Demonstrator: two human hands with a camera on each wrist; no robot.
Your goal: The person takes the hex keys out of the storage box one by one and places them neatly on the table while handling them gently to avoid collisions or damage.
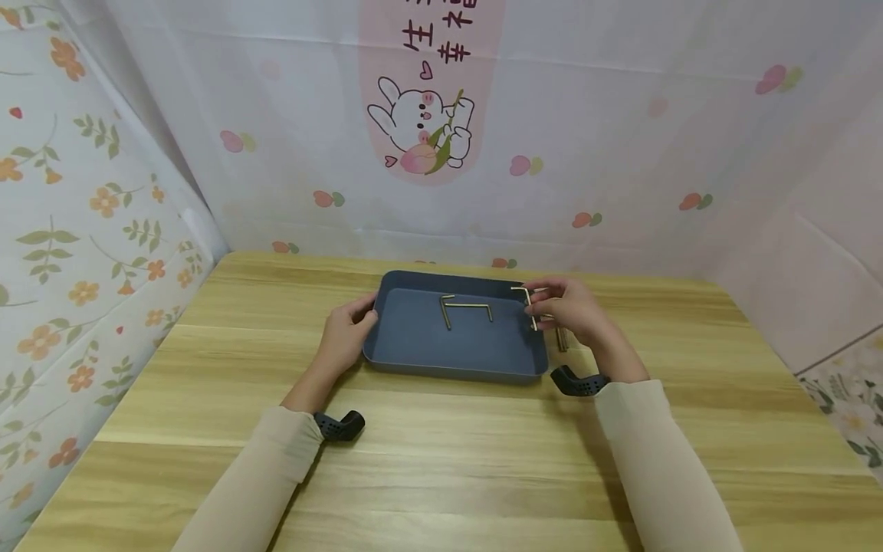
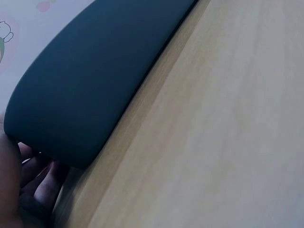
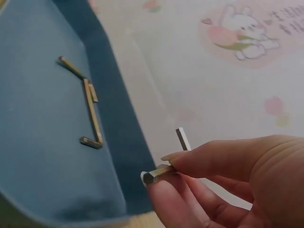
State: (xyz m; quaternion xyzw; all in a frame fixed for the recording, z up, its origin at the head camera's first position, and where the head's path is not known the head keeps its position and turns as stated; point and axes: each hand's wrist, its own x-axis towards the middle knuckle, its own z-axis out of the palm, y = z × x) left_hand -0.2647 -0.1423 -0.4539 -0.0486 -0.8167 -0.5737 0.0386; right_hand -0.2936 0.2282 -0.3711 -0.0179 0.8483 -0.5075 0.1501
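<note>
Tray (image 1: 421,351), dark blue-grey and rectangular, lies on the wood-grain table (image 1: 428,468), its long side running left to right. We find the left hand (image 1: 341,337) at its left end, gripping the wall there, thumb at the rim and fingers bent against the outer face.

At the tray's right end we observe the right hand (image 1: 578,310) with its grip narrow: thumb and index finger pinch an L-shaped hex key (image 1: 530,305). The held key's short arm points left at its far end, and its long arm runs toward the near side. From the head view, it appears over the tray's right end; we cannot tell how high it is held.

Inside the tray, right of its middle and toward the far wall, we count two brass-coloured keys. The left key (image 1: 445,314) runs far to near; the right key (image 1: 469,306) lies crosswise, one end meeting the left key, its short arm pointing near.

On the table just right of the tray we note further keys (image 1: 562,342), partly hidden by the right hand; we cannot confirm their number.

Beyond the table's far edge we record a pale cloth (image 1: 297,100) bearing a rabbit print (image 1: 422,119).
</note>
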